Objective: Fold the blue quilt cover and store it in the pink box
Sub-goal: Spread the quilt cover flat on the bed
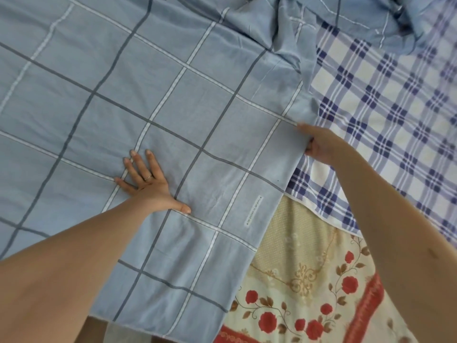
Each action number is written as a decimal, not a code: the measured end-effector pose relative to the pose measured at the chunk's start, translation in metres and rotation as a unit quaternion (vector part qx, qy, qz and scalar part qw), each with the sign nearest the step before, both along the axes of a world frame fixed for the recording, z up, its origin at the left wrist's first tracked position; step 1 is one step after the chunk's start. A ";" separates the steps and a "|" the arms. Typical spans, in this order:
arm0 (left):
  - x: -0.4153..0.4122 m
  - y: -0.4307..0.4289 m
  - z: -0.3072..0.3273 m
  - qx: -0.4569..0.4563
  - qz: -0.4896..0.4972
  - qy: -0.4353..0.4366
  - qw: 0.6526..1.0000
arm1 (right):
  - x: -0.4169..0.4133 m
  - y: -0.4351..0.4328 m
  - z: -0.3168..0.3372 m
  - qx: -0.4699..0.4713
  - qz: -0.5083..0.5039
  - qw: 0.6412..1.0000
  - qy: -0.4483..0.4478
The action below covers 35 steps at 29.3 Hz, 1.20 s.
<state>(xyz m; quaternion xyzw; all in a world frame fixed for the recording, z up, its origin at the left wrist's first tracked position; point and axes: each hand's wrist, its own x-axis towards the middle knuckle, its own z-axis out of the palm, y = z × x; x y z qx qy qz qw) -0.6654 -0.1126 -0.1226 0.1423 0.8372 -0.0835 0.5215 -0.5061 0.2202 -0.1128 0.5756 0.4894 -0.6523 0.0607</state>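
Observation:
The blue quilt cover (pixel 173 100), light blue with a grid of white and dark grey lines, lies spread flat over most of the bed. Its far right part is bunched in folds at the top. A small white label sits near its right edge. My left hand (pixel 148 181) presses flat on the cover with fingers spread; it wears a ring. My right hand (pixel 319 144) grips the cover's right edge, fingers curled under the cloth. The pink box is out of sight.
A white and navy plaid sheet (pixel 395 125) covers the bed to the right of the cover. Below it a cream mattress cover with red roses (pixel 309 293) shows at the bed's near edge.

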 end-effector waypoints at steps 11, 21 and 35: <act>0.002 0.001 -0.001 0.008 0.002 -0.001 1.000 | 0.020 -0.025 -0.022 0.192 -0.021 0.981 -0.029; 0.002 -0.002 -0.001 0.014 -0.003 -0.002 1.000 | 0.012 -0.032 -0.009 0.125 -0.138 0.982 -0.013; 0.002 -0.006 -0.003 0.026 -0.004 -0.007 1.000 | -0.018 -0.073 -0.009 0.415 -0.097 0.871 -0.245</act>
